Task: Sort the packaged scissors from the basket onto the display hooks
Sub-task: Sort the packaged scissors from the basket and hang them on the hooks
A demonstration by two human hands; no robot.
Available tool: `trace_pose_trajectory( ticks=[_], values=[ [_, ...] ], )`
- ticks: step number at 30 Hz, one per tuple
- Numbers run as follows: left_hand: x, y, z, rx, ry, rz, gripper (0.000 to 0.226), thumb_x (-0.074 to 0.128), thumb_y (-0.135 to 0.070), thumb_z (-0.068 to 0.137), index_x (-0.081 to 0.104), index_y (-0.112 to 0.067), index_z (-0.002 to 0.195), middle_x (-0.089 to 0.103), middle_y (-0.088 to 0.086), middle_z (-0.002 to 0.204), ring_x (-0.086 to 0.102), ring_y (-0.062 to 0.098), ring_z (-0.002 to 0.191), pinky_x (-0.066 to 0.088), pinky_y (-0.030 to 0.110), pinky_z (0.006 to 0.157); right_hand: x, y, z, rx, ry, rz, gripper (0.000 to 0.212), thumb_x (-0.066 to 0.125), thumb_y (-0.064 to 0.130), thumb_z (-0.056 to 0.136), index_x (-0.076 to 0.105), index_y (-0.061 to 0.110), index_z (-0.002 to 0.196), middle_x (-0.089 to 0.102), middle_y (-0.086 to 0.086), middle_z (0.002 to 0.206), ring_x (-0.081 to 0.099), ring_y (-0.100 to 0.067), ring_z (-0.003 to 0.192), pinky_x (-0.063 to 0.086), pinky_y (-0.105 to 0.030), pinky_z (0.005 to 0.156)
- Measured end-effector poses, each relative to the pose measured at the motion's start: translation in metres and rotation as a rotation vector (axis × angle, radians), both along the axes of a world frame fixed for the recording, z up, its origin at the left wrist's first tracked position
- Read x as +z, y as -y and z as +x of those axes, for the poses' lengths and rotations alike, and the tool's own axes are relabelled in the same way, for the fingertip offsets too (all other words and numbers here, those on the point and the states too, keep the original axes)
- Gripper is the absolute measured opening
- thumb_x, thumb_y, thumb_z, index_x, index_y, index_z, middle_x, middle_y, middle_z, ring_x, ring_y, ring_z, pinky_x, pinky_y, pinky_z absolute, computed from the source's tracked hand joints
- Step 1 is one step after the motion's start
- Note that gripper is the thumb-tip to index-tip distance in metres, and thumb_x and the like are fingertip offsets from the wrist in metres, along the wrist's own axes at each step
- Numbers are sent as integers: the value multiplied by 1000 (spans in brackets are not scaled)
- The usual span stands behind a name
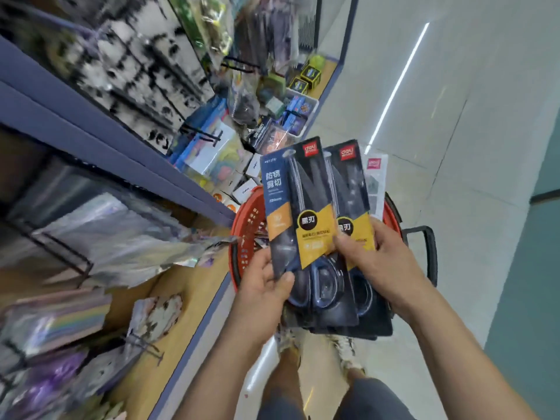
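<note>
Stationery shop aisle. Pegboard wall (145, 71) with display hooks (200, 135), upper left. Boxed and bagged goods crowd the shelf (194, 286) down the left. Red shopping basket (248, 225) on tiled floor (454, 177), centre. Retail-carded scissors (303, 207) above it.

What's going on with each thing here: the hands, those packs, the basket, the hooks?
Left hand, grips the front pack at its lower left edge.
Right hand, holds the second pack, thumb in front.
Front pack, sealed, upright, overlapping the second.
Second pack, sealed, fanned behind the front one.
Third pack, mostly hidden behind the second.
Basket, below the packs, contents hidden.
Hook, juts out, looks bare.
</note>
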State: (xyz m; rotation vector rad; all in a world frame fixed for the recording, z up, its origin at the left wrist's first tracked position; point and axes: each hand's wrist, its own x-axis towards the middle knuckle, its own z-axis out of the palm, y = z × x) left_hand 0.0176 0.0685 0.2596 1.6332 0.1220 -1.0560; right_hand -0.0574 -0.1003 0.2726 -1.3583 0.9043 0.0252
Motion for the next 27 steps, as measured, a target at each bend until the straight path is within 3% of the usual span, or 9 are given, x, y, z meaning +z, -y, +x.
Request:
trace_pose_trajectory(
  ticks=[4,7,9,11,15,18,21,25,27],
  values=[
    [60,-2,-29,71,113,2,39,63,-3,92,55,-15,128,65,4,125,62,15,116,48,45,103,52,-5,-1,154,71,-47,31,87,18,72,66,16,95,76,3,81,70,-8,72,56,-23,70],
    [107,-14,-44,188,181,-53,36,63,6,89,61,-20,113,71,-2,106,67,1,92,54,23,83,91,-12,-6,215,136,-57,26,85,12,74,67,17,92,76,2,80,71,-12,72,57,-34,76],
    [139,-24,-48,319,239,-103,36,73,-4,84,63,-22,114,73,-4,103,67,8,95,54,25,85,117,-19,-9,267,194,-55,29,87,16,72,68,17,94,77,0,85,73,-18,80,57,-41,85],
    [170,-34,-50,439,293,-166,41,78,-14,79,62,-18,117,73,1,108,68,15,100,54,30,90,144,-32,-11,348,261,-55,34,90,19,68,68,16,93,77,1,85,72,-17,79,57,-39,83],
    [233,-57,-59,620,370,-252,19,68,-4,86,61,-7,104,74,5,88,70,13,76,57,24,66,201,-73,-10,473,403,2,29,82,30,66,67,19,88,76,9,79,68,-5,71,56,-22,71],
    [268,-90,-72,791,419,-298,23,69,-7,85,62,-2,106,73,15,94,69,26,82,59,37,75,242,-107,-10,559,505,2,31,61,49,74,68,21,86,74,18,78,65,6,72,49,-9,68],
    [298,-130,-88,947,511,-314,20,69,-11,85,62,-6,104,74,14,98,69,26,86,59,40,80,277,-145,-10,636,549,50,42,47,58,82,77,28,84,76,19,90,69,4,89,48,-17,82],
    [331,-186,-113,1123,637,-324,17,67,-9,89,62,-5,106,76,9,93,71,22,80,59,36,74,318,-203,-16,751,644,37,44,61,58,79,74,18,90,75,15,87,64,-1,84,49,-11,75],
    [348,-215,-129,1184,705,-321,23,67,-9,89,62,-1,110,75,13,98,71,26,86,58,42,82,332,-233,-23,839,679,19,58,73,65,75,69,11,97,73,-3,91,61,-9,84,51,-26,81]
  ],
)
